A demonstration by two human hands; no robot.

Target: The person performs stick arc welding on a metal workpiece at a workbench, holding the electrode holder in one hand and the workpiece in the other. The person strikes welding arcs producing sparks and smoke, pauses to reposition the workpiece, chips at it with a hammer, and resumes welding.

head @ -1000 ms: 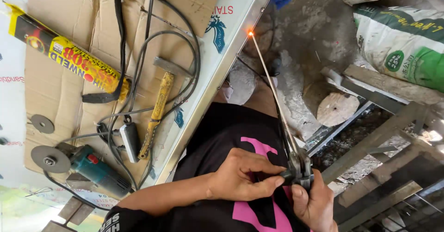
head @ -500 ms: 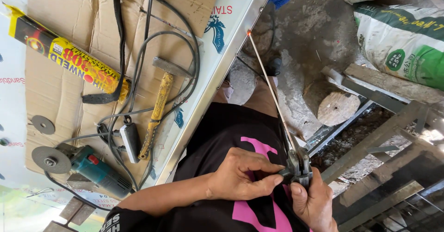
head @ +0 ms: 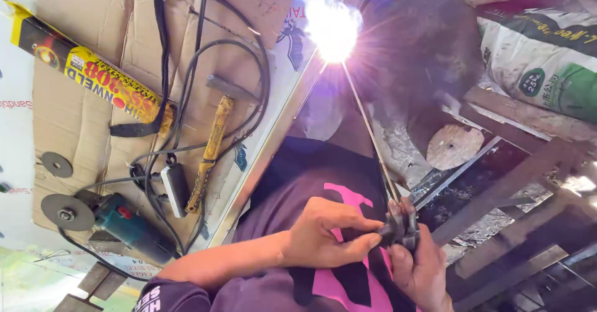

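Both hands (head: 373,243) on electrode holder (head: 401,225) — arc (head: 333,26)

White-violet arc flash (head: 333,25), yellow-handled hammer (head: 211,144), teal grinder (head: 127,228), dark shirt (head: 323,181) with pink print

One head-worn camera is looking steeply down, close over the left hand (head: 326,234) and right hand (head: 420,271). The cardboard-covered bench (head: 81,132) is filling the left; the floor clutter is lying right.
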